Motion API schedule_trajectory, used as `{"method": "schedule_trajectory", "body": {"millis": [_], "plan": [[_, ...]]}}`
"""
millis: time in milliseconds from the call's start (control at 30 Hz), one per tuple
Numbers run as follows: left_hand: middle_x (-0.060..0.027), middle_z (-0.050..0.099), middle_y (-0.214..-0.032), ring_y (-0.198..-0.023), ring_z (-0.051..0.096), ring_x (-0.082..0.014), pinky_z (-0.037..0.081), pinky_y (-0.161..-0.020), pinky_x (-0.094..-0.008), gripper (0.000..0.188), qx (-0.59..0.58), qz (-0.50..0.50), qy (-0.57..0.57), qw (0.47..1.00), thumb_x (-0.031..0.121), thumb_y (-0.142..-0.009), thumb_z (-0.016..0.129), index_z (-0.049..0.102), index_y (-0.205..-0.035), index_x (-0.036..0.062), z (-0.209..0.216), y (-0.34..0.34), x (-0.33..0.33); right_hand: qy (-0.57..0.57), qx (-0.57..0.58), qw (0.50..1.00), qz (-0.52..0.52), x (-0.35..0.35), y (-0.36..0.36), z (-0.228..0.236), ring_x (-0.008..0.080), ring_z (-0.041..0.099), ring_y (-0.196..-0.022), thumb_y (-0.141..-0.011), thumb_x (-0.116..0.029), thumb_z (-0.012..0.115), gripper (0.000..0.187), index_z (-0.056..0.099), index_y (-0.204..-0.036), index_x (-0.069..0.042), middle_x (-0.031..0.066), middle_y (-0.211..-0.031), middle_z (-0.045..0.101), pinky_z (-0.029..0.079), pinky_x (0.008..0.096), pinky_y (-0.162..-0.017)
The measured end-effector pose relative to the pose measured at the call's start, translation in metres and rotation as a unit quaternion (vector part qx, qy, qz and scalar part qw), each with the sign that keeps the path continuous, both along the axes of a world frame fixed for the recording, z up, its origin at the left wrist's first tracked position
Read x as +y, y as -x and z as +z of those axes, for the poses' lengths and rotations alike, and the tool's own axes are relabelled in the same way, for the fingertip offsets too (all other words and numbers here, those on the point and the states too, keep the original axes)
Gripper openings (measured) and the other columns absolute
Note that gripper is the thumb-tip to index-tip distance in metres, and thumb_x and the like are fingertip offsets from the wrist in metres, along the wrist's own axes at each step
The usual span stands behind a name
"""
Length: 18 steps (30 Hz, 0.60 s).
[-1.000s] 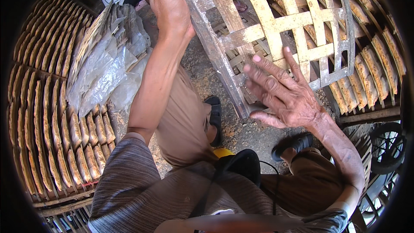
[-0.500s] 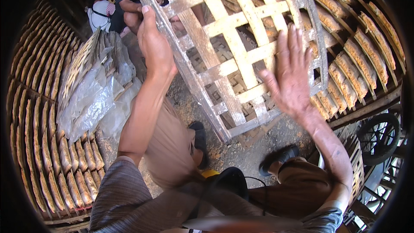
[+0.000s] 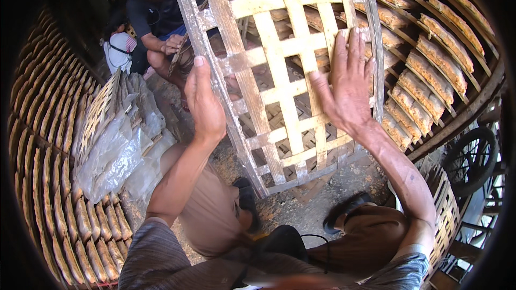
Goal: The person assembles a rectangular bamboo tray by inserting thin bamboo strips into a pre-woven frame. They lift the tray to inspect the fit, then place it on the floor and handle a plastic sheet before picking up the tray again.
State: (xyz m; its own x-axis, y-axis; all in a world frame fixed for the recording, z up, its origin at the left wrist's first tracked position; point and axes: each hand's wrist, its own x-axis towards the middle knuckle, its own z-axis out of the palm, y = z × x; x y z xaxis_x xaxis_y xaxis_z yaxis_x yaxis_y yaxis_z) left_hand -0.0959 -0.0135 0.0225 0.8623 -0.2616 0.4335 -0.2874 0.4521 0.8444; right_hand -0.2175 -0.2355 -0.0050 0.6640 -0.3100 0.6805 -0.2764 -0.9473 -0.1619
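A woven bamboo lattice rack [image 3: 277,19] with wooden side rails is held up tilted in front of me. Along its left rail lies my left hand [image 3: 207,110], thumb upright on the edge and fingers curled out of sight behind. My right hand [image 3: 348,88] rests flat on the slats near the right rail, fingers stretched out and thumb apart. Through the gaps, more woven bamboo shows lower down near the floor.
Racks of orange-brown slabs [image 3: 424,94] line the right; similar rows [image 3: 48,204] fill the left. Crumpled plastic sheets [image 3: 115,147] lie over bamboo panels at left. Beyond sits a co-worker [image 3: 156,16], with another person [image 3: 118,51] behind. A spoked wheel [image 3: 473,161] stands at right.
The lattice rack has swung to a steeper angle and its lower end has come down and left, both hands moving with it. More of the co-worker now shows.
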Motion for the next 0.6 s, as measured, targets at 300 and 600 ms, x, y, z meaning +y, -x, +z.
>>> {"method": "schedule_trajectory", "body": {"millis": [300,600], "plan": [[-0.0051,0.07,-0.087,-0.068,0.066,-0.009,0.055,-0.054,-0.0226,0.048,-0.046,-0.045,-0.07,0.995,0.046,-0.112,0.04,0.063,-0.115,0.004,-0.02,0.007,-0.004,0.185,0.04,0.965,0.18,0.035,0.016,0.008,0.0343,0.005,-0.161,-0.1,-0.072,0.037,0.089,0.018,-0.166,-0.015,0.015,-0.174,0.011,0.001,0.0764,-0.119],[-0.002,0.067,-0.086,-0.07,0.064,-0.0043,0.051,-0.054,-0.0181,0.041,-0.087,-0.104,-0.096,0.986,0.037,-0.115,0.035,0.061,-0.118,0.0056,-0.029,0.017,-0.002,0.099,-0.001,0.987,0.123,0.023,-0.003,0.012,0.0422,-0.001,-0.159,-0.099,-0.077,0.03,0.097,0.018,-0.165,-0.007,0.0238,-0.172,0.004,0.001,0.0756,-0.12]]}}
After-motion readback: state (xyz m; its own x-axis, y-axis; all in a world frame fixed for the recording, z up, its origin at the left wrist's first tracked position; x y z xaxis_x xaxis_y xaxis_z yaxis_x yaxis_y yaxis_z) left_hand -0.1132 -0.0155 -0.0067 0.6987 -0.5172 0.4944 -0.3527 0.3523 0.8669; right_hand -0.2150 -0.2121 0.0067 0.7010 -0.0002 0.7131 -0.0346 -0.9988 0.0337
